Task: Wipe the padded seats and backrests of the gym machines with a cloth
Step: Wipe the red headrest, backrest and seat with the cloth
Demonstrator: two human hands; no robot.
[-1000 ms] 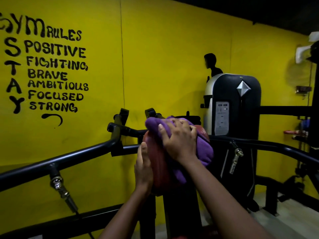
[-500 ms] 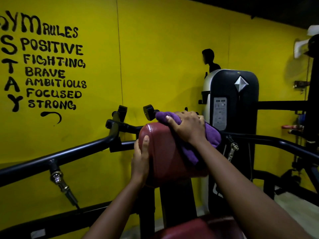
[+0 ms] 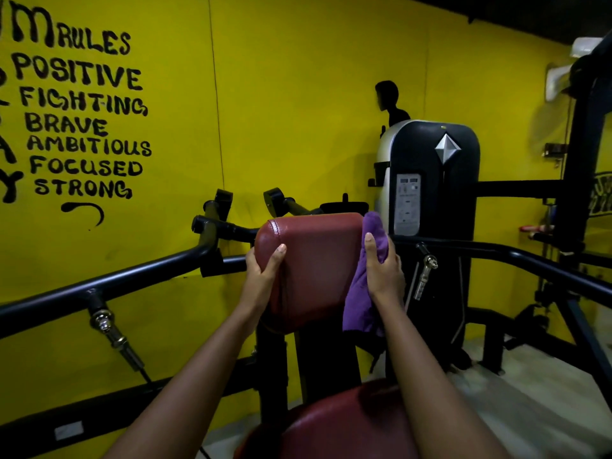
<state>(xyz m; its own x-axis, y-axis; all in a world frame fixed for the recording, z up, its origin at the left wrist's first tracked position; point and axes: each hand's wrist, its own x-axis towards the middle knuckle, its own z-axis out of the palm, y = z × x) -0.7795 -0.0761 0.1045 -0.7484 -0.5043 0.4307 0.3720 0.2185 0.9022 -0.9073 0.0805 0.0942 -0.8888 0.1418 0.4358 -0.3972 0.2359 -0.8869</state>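
Pressing cloth against backrest

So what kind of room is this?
Almost surely a gym: rules painted on the yellow wall, a black weight machine, and a red padded backrest being wiped with a purple cloth.

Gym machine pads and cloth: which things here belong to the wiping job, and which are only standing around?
Part of the job:
purple cloth in the right hand
maroon backrest, steadied by the left hand
maroon seat

Only standing around:
weight stack housing
painted wall lettering
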